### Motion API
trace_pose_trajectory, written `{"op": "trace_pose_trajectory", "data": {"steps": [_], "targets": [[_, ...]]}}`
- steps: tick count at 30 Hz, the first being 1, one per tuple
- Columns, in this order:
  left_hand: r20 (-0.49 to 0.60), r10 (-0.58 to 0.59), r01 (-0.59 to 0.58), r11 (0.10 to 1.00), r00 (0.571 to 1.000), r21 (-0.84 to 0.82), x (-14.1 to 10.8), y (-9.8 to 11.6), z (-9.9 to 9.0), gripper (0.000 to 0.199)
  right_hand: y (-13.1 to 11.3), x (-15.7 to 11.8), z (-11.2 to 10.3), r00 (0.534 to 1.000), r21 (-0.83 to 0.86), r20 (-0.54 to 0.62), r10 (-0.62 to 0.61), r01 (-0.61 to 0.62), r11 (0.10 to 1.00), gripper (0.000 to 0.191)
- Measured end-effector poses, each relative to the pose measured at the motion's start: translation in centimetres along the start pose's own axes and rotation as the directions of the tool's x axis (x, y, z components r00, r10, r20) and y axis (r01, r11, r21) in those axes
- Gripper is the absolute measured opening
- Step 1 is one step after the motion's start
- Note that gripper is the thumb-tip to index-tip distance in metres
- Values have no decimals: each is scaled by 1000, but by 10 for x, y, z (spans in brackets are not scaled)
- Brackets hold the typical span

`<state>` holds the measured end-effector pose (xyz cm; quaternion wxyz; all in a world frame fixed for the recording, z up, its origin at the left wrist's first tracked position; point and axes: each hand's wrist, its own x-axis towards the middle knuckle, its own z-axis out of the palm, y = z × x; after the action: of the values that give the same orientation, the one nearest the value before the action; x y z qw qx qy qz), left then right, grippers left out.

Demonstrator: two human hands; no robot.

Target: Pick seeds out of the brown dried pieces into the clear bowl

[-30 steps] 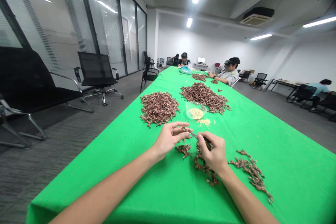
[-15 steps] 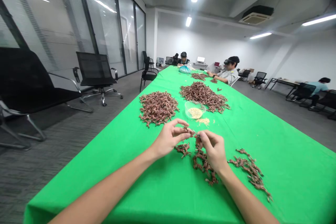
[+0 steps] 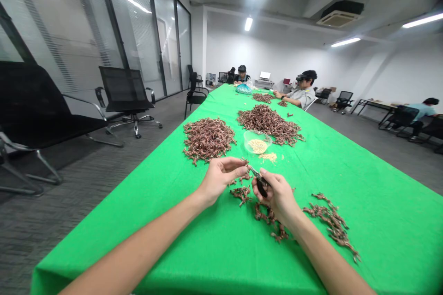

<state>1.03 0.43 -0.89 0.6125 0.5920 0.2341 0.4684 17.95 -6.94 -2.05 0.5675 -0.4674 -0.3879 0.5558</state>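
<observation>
My left hand (image 3: 219, 179) pinches a small reddish-brown twisted piece (image 3: 245, 162) between thumb and fingers. Close to it on the right, my right hand (image 3: 275, 191) is closed around black-handled pliers (image 3: 260, 182), whose metal tip points at that piece. Under and between the hands lie small brown clusters (image 3: 241, 195), and more pieces (image 3: 277, 230) sit partly hidden below my right hand. Just beyond the hands stands a clear bowl (image 3: 258, 143) with pale bits in it, and a small spill of the same bits (image 3: 269, 157) lies beside it.
On the green cloth (image 3: 166, 221) are a left brown pile (image 3: 209, 139), a larger pile (image 3: 270, 123) behind the bowl and a loose row (image 3: 330, 223) at right. A person (image 3: 304, 92) sits at the table's far right, another person (image 3: 242, 75) at its far end. Chairs (image 3: 124, 92) stand left.
My right hand has turned and drawn slightly back, so the pliers' dark handles now show. My left hand has shifted a little left, with its fingers closer together.
</observation>
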Motion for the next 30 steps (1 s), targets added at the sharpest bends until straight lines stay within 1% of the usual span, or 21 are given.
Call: {"op": "trace_pose_trajectory", "data": {"steps": [4, 9, 16, 23, 26, 30], "targets": [[25, -22, 23, 999, 999, -42, -1, 0, 1, 36, 1, 1, 1, 996, 82, -66, 63, -57, 995, 45], [23, -66, 67, 996, 998, -64, -1, -3, 1, 38, 1, -1, 4, 995, 118, -50, 85, -79, 990, 45], [20, -28, 28, 999, 999, -28, 0, -6, 1, 31, 0, -1, 4, 989, 112, -66, 135, -127, 986, 48], [22, -42, 42, 999, 999, -11, 0, -4, 1, 30, 0, -2, 5, 995, 65, -40, 93, -90, 994, 48], [36, -59, 60, 997, 998, -40, -1, -3, 1, 34, 0, -3, 5, 996, 57, -37, 86, -84, 995, 49], [29, -57, 59, 997, 998, -56, 0, -2, 2, 38, 1, -3, 4, 996, 38, -23, 83, -82, 996, 48]]}}
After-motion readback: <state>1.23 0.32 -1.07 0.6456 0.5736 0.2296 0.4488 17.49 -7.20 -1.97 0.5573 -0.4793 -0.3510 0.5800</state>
